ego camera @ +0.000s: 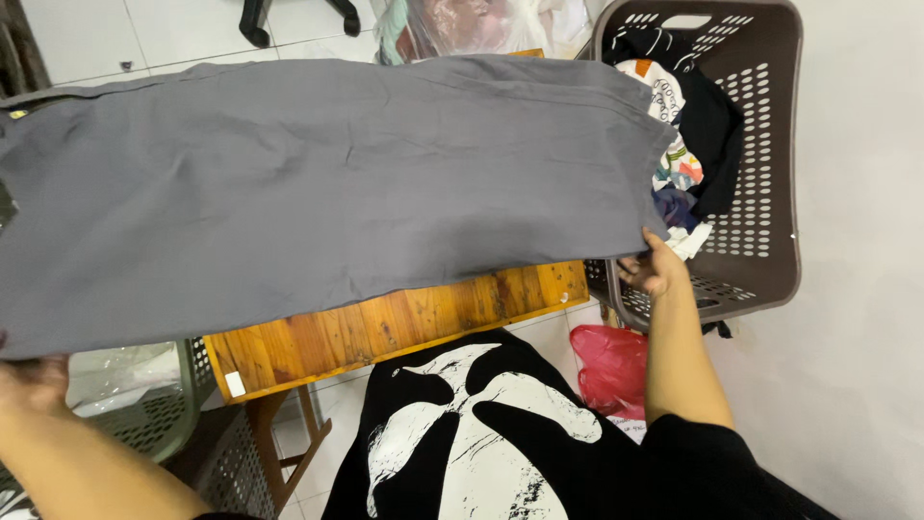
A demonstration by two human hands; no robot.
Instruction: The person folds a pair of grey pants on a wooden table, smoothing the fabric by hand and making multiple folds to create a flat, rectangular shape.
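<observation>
I hold a grey garment (318, 193) stretched wide between my two hands, spread flat above a wooden table (385, 332); the cloth runs from nine o'clock across to three o'clock and hides most of the tabletop, only the near edge of the wood showing at six o'clock of it. My left hand (34, 380) is closed on the near left corner of the cloth at about eight o'clock, the fingers tucked under the fabric; my right hand (656, 270) pinches the near right corner at about four o'clock, thumb and fingers shut on the hem. At two o'clock a brown perforated laundry basket (765, 193) leans tilted, holding mixed clothes (679, 125), dark and patterned; the right edge of the grey garment lies just beside its mouth. Below my right forearm, at five o'clock, a red plastic bag (608, 366) sits on the tiled floor; at seven o'clock, under the table's left end, stands a grey-green perforated basket (159, 409). I wear a black shirt with a white print (472, 433).
</observation>
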